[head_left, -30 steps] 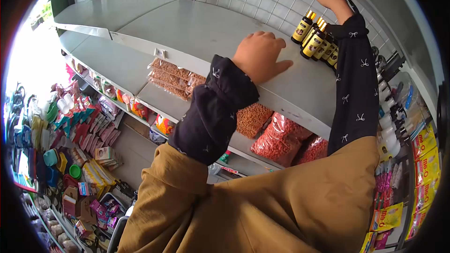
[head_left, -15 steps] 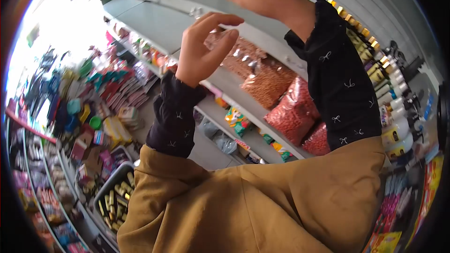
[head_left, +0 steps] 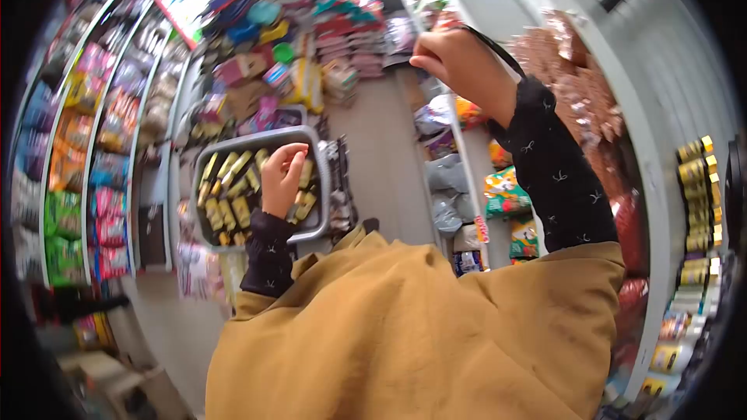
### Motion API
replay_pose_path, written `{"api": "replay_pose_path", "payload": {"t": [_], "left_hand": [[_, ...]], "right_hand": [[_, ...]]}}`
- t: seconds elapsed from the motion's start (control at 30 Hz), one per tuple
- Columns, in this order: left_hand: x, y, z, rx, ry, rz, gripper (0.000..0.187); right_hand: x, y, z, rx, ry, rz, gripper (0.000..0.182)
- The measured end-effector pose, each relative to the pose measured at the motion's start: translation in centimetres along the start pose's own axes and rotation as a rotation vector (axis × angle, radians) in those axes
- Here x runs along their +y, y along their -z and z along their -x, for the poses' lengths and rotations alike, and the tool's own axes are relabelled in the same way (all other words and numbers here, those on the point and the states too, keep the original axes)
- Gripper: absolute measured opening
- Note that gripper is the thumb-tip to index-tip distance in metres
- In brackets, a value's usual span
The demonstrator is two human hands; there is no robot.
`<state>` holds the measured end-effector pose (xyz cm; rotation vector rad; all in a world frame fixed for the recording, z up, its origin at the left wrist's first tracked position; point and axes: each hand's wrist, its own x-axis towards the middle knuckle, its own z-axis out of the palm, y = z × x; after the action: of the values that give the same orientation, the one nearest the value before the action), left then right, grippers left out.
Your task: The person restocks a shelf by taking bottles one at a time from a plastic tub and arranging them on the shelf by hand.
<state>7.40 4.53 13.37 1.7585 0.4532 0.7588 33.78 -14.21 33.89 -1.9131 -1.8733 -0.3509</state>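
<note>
Head view: shop aisle, pale floor (head_left: 379, 148), pouch racks (head_left: 109, 210) left, shelving (head_left: 664, 264) right. Grey bin (head_left: 322, 187) in aisle, left of centre; gold-and-dark bottles (head_left: 240, 212) inside. Left hand (head_left: 282, 183) across bin in view, fingers half-curled, grip looks empty; contact cannot be told. Right hand (head_left: 464, 62) raised near right shelving, fingers bent inward; contents, if any, cannot be told. Brown-filled bags (head_left: 580, 101) blurred. Some bottles hidden behind left hand; room edges cut by dark lens rim.
</note>
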Motion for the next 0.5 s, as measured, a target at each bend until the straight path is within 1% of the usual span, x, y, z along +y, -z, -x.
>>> {"api": "replay_pose_path", "payload": {"t": [0.03,0.07,0.1,0.13,0.17,0.23,0.27,0.33,0.37,0.43,0.47,0.5], "left_hand": [[-0.7,1.4,1.7,0.027,0.112,-0.009,0.017],[-1.2,2.7,2.9,0.059,0.215,-0.015,0.018],[-1.9,3.8,3.9,0.094,0.313,-0.016,0.019],[-3.1,4.8,5.4,0.137,0.346,-0.035,0.019],[-4.6,5.6,6.8,0.194,0.353,-0.029,0.019],[-7.2,6.6,8.8,0.287,0.352,-0.007,0.02],[-7.7,6.9,9.5,0.304,0.37,-0.012,0.02],[-8.8,6.9,10.7,0.306,0.449,-0.045,0.021],[-9.3,6.8,11.1,0.302,0.488,-0.058,0.022],[-10.5,6.2,11.6,0.306,0.529,-0.029,0.024],[-11.1,5.9,11.5,0.303,0.548,-0.005,0.026],[-11.7,5.5,11.4,0.3,0.569,0.021,0.029]], "right_hand": [[-0.5,-2.6,0.1,0.007,-0.042,-0.072,0.019],[-0.7,-5.3,0.1,-0.008,-0.008,-0.119,0.019],[-1.0,-8.0,0.2,-0.04,-0.049,-0.155,0.022],[-1.8,-10.9,0.5,-0.079,-0.095,-0.193,0.025],[-3.0,-13.6,0.6,-0.095,-0.067,-0.233,0.025],[-5.2,-18.0,1.4,-0.298,-0.299,-0.482,0.029],[-5.9,-20.5,2.1,-0.315,-0.288,-0.497,0.029],[-7.3,-25.0,3.5,-0.323,-0.371,-0.667,0.027],[-8.1,-26.3,3.7,-0.34,-0.372,-0.673,0.027],[-9.7,-28.7,4.2,-0.342,-0.518,-0.772,0.017],[-10.3,-29.8,4.3,-0.339,-0.593,-0.818,0.015],[-10.8,-31.0,4.5,-0.354,-0.597,-0.819,0.015]]}}
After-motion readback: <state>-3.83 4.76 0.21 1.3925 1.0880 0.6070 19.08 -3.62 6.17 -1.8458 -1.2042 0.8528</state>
